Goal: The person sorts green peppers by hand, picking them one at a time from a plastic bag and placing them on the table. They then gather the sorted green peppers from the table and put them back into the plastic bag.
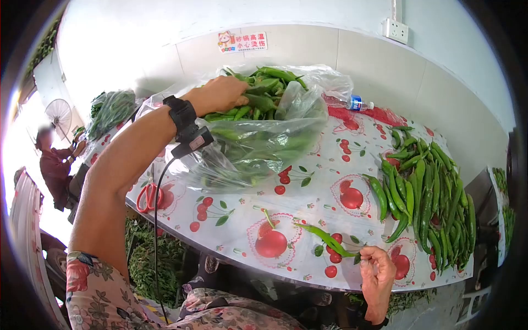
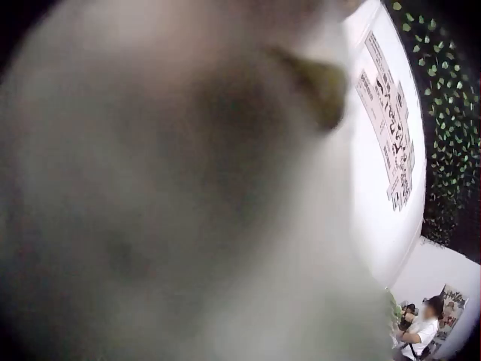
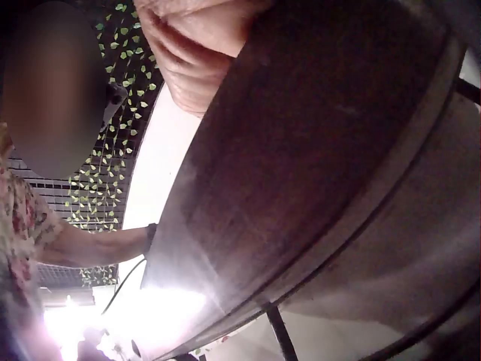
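The desk [image 1: 324, 203] wears a cloth printed with cherries and pomegranates. On it stands a large clear plastic bag [image 1: 297, 140], filled with green peppers [image 1: 264, 103]. At the right lies a wide pile of long green chilies [image 1: 434, 192]. The left hand [image 1: 223, 93] reaches into the mouth of the bag, its fingers bent over the peppers; whether they grip one, I cannot tell. The right hand [image 1: 378, 275], near the front edge, pinches with its fingers the stem end of a single chili [image 1: 328, 240]. Red-handled scissors [image 1: 148, 198] lie left of the bag.
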`<state>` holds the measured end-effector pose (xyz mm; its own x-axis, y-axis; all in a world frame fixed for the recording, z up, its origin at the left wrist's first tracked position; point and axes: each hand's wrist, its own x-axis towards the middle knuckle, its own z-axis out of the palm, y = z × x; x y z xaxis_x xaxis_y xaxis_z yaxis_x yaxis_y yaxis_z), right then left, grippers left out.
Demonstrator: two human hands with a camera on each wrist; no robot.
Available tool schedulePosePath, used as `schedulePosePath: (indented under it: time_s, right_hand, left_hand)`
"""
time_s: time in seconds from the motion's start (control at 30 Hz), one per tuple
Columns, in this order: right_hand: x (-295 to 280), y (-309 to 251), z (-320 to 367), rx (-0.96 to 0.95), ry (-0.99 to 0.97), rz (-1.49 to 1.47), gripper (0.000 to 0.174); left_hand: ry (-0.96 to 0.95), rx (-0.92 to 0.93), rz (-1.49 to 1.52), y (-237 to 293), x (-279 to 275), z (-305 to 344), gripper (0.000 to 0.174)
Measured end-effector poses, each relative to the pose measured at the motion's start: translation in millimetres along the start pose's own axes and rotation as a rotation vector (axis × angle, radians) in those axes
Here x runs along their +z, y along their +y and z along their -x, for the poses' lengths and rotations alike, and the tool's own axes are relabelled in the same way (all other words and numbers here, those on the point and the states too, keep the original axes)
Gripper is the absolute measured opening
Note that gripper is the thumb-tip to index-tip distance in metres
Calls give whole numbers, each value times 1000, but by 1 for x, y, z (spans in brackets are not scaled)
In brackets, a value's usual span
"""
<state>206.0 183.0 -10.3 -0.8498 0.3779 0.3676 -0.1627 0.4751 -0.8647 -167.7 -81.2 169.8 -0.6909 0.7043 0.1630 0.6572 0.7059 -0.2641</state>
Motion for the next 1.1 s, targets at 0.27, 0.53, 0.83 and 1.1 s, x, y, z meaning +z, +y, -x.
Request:
schedulePosePath:
  time_s: [0.27,0.53,0.83,1.1]
  right_hand:
    - [-5,6,1,73,-10,-99,18]
    - [-2,3,-3,124,63,-264,16]
    - [-2,3,0,154,68,-295,15]
    - [1,-3,-2,163,100,-316,15]
  left_hand:
    - [22,-232,-83,-44,19,-36,31]
    - [37,-265,-80,-49,29,-39,29]
    - [155,137,-29,16,-5,-13,47]
    - [-65,236,84,0,13,-31,54]
